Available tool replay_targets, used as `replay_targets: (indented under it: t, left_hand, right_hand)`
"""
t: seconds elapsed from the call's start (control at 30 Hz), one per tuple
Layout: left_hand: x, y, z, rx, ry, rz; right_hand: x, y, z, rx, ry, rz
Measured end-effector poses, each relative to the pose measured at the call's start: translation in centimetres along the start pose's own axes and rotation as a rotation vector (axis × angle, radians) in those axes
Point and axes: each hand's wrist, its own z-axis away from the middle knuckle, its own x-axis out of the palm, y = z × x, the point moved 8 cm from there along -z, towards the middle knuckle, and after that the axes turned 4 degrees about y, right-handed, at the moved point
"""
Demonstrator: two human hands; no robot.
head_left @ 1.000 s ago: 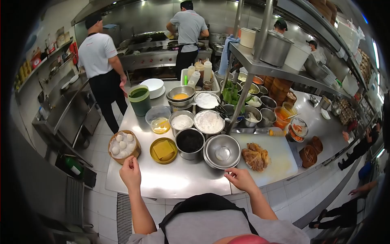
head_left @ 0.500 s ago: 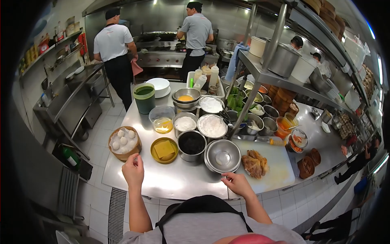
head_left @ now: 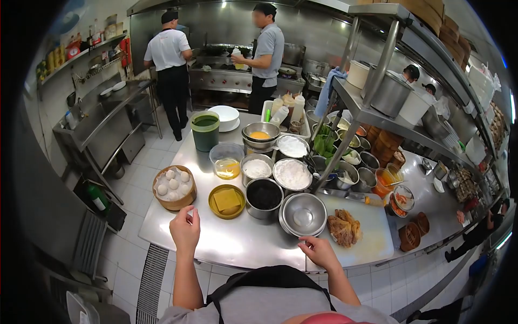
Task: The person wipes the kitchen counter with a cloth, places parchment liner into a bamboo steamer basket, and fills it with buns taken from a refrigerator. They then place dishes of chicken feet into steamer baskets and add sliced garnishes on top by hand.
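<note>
My left hand (head_left: 184,231) hovers over the steel table's front edge, its fingers loosely curled in and nothing visible in them. Just beyond it sits a bamboo steamer (head_left: 175,188) with several round white buns on white paper. My right hand (head_left: 320,251) is near a stack of steel bowls (head_left: 304,214); its thumb and forefinger are slightly apart, with nothing seen between them. Whether the fingertips touch the bowls I cannot tell. Between my hands stand a yellow-brown dish (head_left: 226,201) with a square yellow block and a steel pot of black contents (head_left: 264,194).
Behind are bowls of white powder (head_left: 292,174), a clear tub (head_left: 226,161) with yellow liquid, and a green tub (head_left: 205,132). Browned meat (head_left: 345,227) lies on a white cutting board (head_left: 374,237). A steel shelf (head_left: 388,102) overhangs the right. Two people stand by the stove.
The view has swung slightly left, so the table appears further right. My hands keep nearly the same pose and place. The co-worker at the stove has turned and now shows a bottle in hand.
</note>
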Motion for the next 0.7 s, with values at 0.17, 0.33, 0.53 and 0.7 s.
replay_targets:
  t: [0.17,0.33,0.53,0.7]
  left_hand:
    - [0.1,0.1,0.1,-0.011,-0.014,-0.007]
    - [0.5,0.5,0.2,0.023,-0.021,-0.016]
    - [1.3,1.5,0.3,0.038,-0.054,-0.007]
    - [2.4,3.3,0.9,0.073,-0.088,0.012]
  right_hand:
    - [0.3,0.3,0.1,0.015,-0.023,0.021]
    - [0.5,0.5,0.1,0.042,-0.042,0.004]
    - [-0.1,0.8,0.0,0.024,-0.013,-0.014]
    - [-0.6,1.9,0.4,0.009,-0.004,-0.005]
